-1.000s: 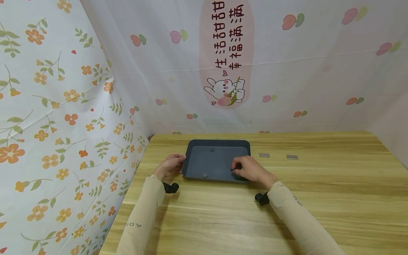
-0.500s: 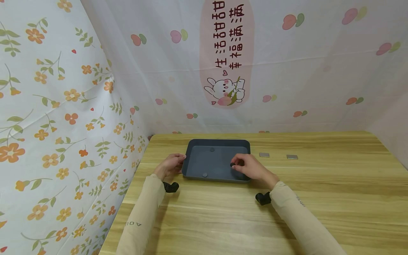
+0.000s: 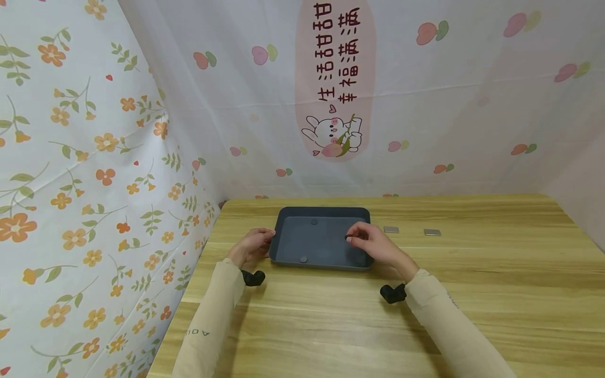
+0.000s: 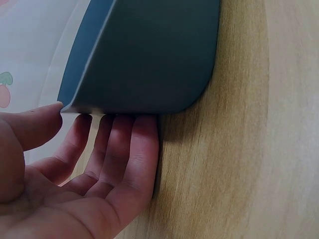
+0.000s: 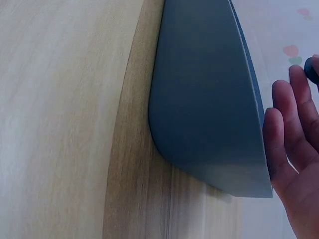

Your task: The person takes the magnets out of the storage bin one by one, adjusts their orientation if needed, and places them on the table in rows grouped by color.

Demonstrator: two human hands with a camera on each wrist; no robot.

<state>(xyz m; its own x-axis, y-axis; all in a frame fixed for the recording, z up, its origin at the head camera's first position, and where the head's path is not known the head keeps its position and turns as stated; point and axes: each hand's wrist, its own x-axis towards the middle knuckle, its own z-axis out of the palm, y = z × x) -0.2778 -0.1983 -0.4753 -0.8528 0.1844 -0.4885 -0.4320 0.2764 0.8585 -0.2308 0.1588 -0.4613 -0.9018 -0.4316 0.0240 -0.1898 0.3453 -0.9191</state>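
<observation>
A shallow dark grey tray (image 3: pixel 326 266) lies on the wooden table, with two small grey discs (image 3: pixel 314 222) visible on its floor. My left hand (image 3: pixel 255 244) holds the tray's left side. In the left wrist view its thumb (image 4: pixel 42 122) is at the rim and the other fingertips meet the outer wall. Over the right part of the tray, my right hand (image 3: pixel 375 244) pinches a small dark disc (image 5: pixel 311 70) between thumb and index finger. The remaining fingers of that hand are beside the tray's rim in the right wrist view.
Two small flat silvery rectangles (image 3: pixel 432 232) lie on the table (image 3: pixel 496 283) right of the tray. A patterned cloth (image 3: pixel 416 105) hangs behind the table, and a flowered one (image 3: pixel 94 210) hangs along the left.
My right hand has risen from the tray floor and shifted slightly away and to the right, still pinching the disc. My left hand has stayed at the tray's side.
</observation>
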